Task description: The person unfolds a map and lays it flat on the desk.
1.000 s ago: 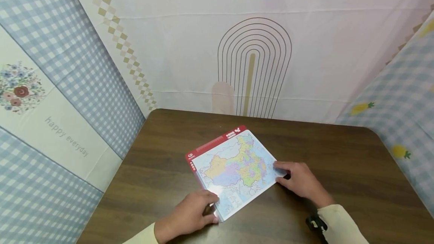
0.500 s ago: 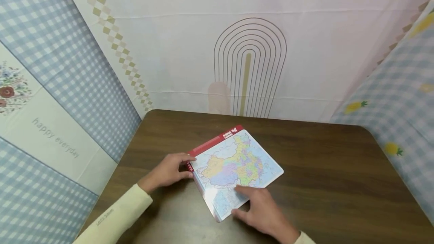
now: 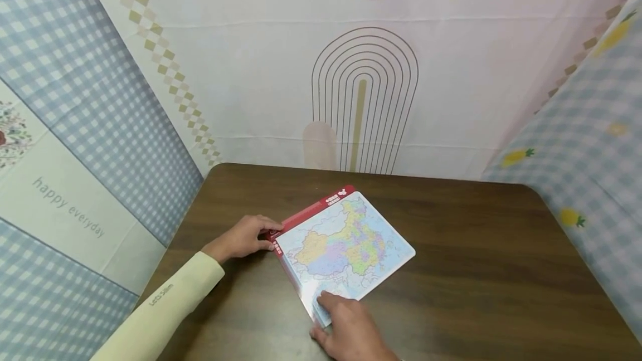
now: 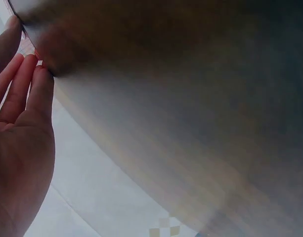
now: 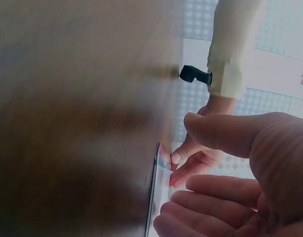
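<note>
A flat board printed with a colourful map [image 3: 346, 244], red along its top edge, lies slanted on the brown table. At its upper left corner my left hand [image 3: 246, 237] pinches it, thumb at the left edge and fingers at the red edge. The left wrist view shows that hand [image 4: 22, 118] with thumb and fingertips at the board's rim. My right hand [image 3: 351, 325] is at the nearest corner, fingers over the map and thumb beside the edge. Seen from the right wrist, its fingers [image 5: 210, 190] are loosely extended, thumb apart, with the board [image 5: 158, 197] edge-on beyond.
The dark wood table [image 3: 481, 261] extends right of the board. A white patterned cloth [image 3: 251, 82] hangs behind it, with blue checked cloth [image 3: 105, 71] at the left and a pineapple-print cloth [image 3: 592, 166] at the right.
My left hand has moved from the board's nearest corner up to its upper left corner. My right hand has left the right corner and come leftward to the nearest one.
</note>
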